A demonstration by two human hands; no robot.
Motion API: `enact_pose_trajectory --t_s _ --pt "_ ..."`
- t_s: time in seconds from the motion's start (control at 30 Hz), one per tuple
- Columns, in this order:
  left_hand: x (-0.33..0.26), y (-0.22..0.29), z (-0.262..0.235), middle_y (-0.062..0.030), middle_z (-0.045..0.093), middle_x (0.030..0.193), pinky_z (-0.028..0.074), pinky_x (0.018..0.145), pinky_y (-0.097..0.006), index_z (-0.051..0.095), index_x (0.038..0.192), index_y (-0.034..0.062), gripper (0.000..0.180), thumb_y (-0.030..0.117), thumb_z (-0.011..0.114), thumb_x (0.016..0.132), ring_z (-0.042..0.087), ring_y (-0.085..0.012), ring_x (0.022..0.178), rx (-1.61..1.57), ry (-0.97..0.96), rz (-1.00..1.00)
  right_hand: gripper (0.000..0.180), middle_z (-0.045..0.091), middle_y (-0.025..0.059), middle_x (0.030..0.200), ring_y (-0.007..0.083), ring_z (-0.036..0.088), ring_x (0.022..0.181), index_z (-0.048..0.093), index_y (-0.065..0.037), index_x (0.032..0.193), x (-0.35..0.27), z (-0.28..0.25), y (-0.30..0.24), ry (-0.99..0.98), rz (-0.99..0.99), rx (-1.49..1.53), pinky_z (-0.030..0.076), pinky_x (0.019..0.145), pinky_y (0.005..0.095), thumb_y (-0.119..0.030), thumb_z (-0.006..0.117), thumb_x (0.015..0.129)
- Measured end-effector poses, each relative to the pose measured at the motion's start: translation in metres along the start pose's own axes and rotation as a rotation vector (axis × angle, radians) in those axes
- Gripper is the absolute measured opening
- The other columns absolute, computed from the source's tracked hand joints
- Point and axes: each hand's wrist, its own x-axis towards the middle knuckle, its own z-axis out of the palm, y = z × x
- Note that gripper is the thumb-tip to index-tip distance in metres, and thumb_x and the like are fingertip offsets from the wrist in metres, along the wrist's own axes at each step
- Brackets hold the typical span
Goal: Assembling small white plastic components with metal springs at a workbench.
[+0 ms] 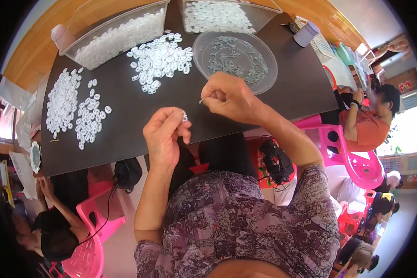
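Observation:
My left hand is near the front edge of the dark table, thumb and fingers pinching a small white oval plastic piece. To its right and a little farther away, my right hand is closed, with a tiny greenish pin-like piece poking out from the fingertips. Just beyond the right hand lies a round clear tray with many small grey-green pieces scattered in it. A loose heap of white oval pieces lies beyond my left hand.
Two more piles of white ovals lie at the left of the table. Clear bins of white pieces stand along the back. A grey cup is at the back right. People sit on pink chairs at both sides.

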Motion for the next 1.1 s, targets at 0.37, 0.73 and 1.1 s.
enact_pose_trajectory --t_s 0.37,0.73,1.1 --pt "-0.006 0.001 -0.006 -0.0022 0.060 0.075 0.042 0.052 -0.018 0.063 0.096 -0.0003 0.012 0.002 0.060 0.085 0.051 -0.0044 0.059 0.464 -0.003 0.307 0.009 0.056 -0.0013 0.072 0.0034 0.049 0.067 0.060 0.002 0.082 0.009 0.030 -0.015 -0.150 0.363 0.394 0.040 0.057 0.0209 -0.006 0.062 0.078" --pt "0.003 0.014 -0.019 -0.0022 0.059 0.068 0.036 0.047 -0.017 0.061 0.087 -0.0001 0.009 0.008 0.063 0.085 0.048 -0.0044 0.053 0.371 -0.035 0.210 0.015 0.060 0.0021 0.078 0.0055 0.053 0.073 0.062 0.004 0.084 0.016 0.039 -0.024 -0.216 0.491 0.586 0.043 0.064 0.0204 -0.011 0.063 0.080" --pt "0.003 0.011 -0.025 -0.0021 0.057 0.065 0.034 0.044 -0.017 0.060 0.085 0.0006 0.011 0.012 0.063 0.085 0.046 -0.0046 0.049 0.245 -0.001 0.200 0.015 0.058 -0.0002 0.073 0.0038 0.050 0.066 0.062 0.003 0.082 0.017 0.053 -0.030 -0.111 0.465 0.642 0.039 0.056 0.0190 -0.012 0.064 0.080"
